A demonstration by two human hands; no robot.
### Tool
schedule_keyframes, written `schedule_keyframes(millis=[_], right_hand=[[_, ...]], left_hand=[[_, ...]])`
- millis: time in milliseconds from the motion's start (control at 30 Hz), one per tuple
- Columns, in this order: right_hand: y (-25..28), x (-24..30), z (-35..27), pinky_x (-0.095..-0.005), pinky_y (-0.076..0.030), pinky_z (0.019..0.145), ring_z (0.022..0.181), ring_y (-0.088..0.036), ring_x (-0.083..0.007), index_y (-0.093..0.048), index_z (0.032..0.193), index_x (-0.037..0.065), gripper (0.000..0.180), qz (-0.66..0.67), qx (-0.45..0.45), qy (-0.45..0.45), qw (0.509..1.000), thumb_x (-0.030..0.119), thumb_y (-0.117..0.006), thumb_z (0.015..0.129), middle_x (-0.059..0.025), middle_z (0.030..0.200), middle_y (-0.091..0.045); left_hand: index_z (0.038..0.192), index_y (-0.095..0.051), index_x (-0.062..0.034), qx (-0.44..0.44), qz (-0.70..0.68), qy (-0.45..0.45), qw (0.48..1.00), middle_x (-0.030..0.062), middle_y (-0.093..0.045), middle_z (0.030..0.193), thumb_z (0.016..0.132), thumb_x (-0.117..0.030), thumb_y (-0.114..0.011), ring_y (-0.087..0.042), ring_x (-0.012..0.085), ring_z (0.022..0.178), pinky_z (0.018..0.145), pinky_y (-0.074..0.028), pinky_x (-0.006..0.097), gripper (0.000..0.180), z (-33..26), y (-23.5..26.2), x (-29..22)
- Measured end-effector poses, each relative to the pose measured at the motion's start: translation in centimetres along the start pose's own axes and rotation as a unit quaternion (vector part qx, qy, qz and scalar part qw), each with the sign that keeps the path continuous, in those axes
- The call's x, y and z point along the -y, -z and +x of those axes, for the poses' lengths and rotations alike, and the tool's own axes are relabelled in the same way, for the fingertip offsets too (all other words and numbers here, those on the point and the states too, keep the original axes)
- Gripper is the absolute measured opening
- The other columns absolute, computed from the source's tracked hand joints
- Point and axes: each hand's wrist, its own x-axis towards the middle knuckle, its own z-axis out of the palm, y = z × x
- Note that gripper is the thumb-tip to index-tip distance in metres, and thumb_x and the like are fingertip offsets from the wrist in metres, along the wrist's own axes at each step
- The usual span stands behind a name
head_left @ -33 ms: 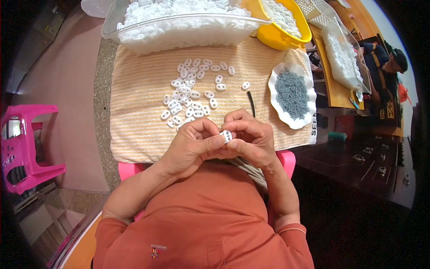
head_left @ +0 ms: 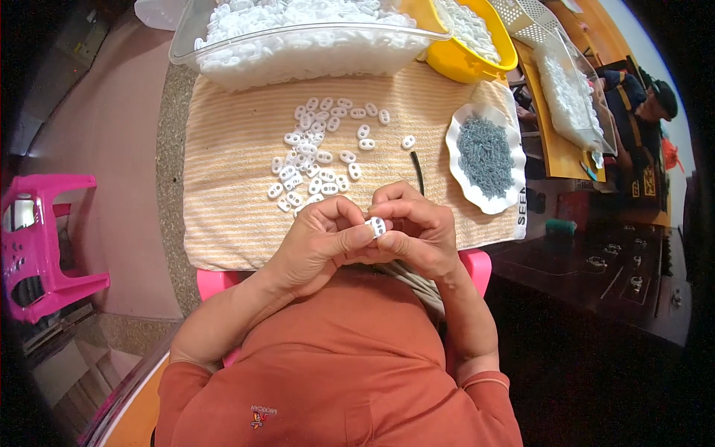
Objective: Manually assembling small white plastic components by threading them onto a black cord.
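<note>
Nearest the camera, an orange shirt (head_left: 335,372), both forearms coming up from the lower edge. Just above it, left hand (head_left: 316,238) and right hand (head_left: 417,227) pressed together over the near edge of the bench (head_left: 171,223). Between them, one small white two-holed piece (head_left: 376,226), pinched by left fingers (head_left: 357,237) from one side and right fingers (head_left: 395,242) from the other, both sets closed narrow on it. Below the hands, the edge of a pink stool (head_left: 477,264).

Under and beyond the hands, a striped tan cloth (head_left: 231,194) spread over the bench. On the cloth, just past the knuckles, a loose scatter of the same white pieces (head_left: 313,160), lying flat and mostly touching one another. Right of the scatter, a short black rod (head_left: 418,171). Farther right, at the cloth's edge, a white scalloped dish (head_left: 456,149) filled with small grey parts (head_left: 485,155).

At the far edge, a clear tub (head_left: 223,63) heaped with white pieces. Beside it on the right, a yellow bowl (head_left: 454,67), also holding white pieces. Well off to the left, on the floor, a second pink stool (head_left: 45,246). Far right, another person (head_left: 640,112) seated at a separate orange table (head_left: 558,141).
</note>
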Motion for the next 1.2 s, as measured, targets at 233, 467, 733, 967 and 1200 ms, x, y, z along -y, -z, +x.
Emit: schedule_keyframes(millis=[233,467,733,967,1200], right_hand=[[-0.3,0.3,-0.2,-0.0244,-0.045,0.079,0.092,-0.054,-0.0144,-0.065,0.107,-0.003,0.027,-0.058,0.011,0.034,0.998,0.001,-0.071,0.081,-0.0131,0.106,-0.057],[-0.5,0.8,-0.2,-0.0229,-0.046,0.073,0.086,-0.055,-0.0118,-0.064,0.107,-0.003,0.027,-0.125,0.022,0.083,0.988,0.006,-0.072,0.083,-0.0128,0.106,-0.057],[-0.4,0.9,-0.3,-0.0230,-0.047,0.073,0.087,-0.056,-0.0119,-0.062,0.108,-0.005,0.025,-0.060,0.018,0.054,0.997,0.001,-0.069,0.084,-0.0121,0.108,-0.057],[-0.1,1.6,-0.7,-0.0260,-0.054,0.072,0.089,-0.061,-0.0155,-0.060,0.110,-0.007,0.027,-0.070,0.026,0.004,0.997,-0.006,-0.067,0.083,-0.0138,0.105,-0.059],[-0.3,3.3,-0.2,-0.0211,-0.049,0.060,0.071,-0.062,-0.0096,-0.062,0.111,-0.004,0.027,-0.125,-0.171,0.012,0.977,-0.004,-0.066,0.084,-0.0065,0.087,-0.066]], left_hand=[[0.089,-0.056,-0.0037,0.022,-0.008,-0.013,1.000,0.0083,-0.065,0.091,0.090,-0.004,-0.063,-0.066,0.0167,0.086,0.079,-0.059,0.032,0.007,-0.3,0.2,0.2],[0.088,-0.056,-0.0047,0.035,0.004,-0.022,0.999,0.0087,-0.065,0.093,0.090,-0.006,-0.065,-0.065,0.0160,0.087,0.080,-0.057,0.030,0.009,-0.5,-0.2,0.2],[0.088,-0.056,-0.0036,0.058,-0.007,-0.018,0.998,0.0102,-0.065,0.092,0.090,-0.009,-0.065,-0.066,0.0189,0.085,0.079,-0.057,0.032,0.010,-0.4,-0.5,-0.2],[0.091,-0.058,-0.0025,0.058,0.013,-0.006,0.998,0.0107,-0.066,0.091,0.090,-0.008,-0.065,-0.067,0.0208,0.084,0.078,-0.058,0.034,0.009,-0.6,-0.3,-0.2],[0.092,-0.058,-0.0056,-0.012,0.059,0.024,0.998,0.0113,-0.065,0.101,0.088,-0.014,-0.068,-0.065,0.0150,0.082,0.077,-0.058,0.033,0.013,-0.5,-0.5,-0.5]])
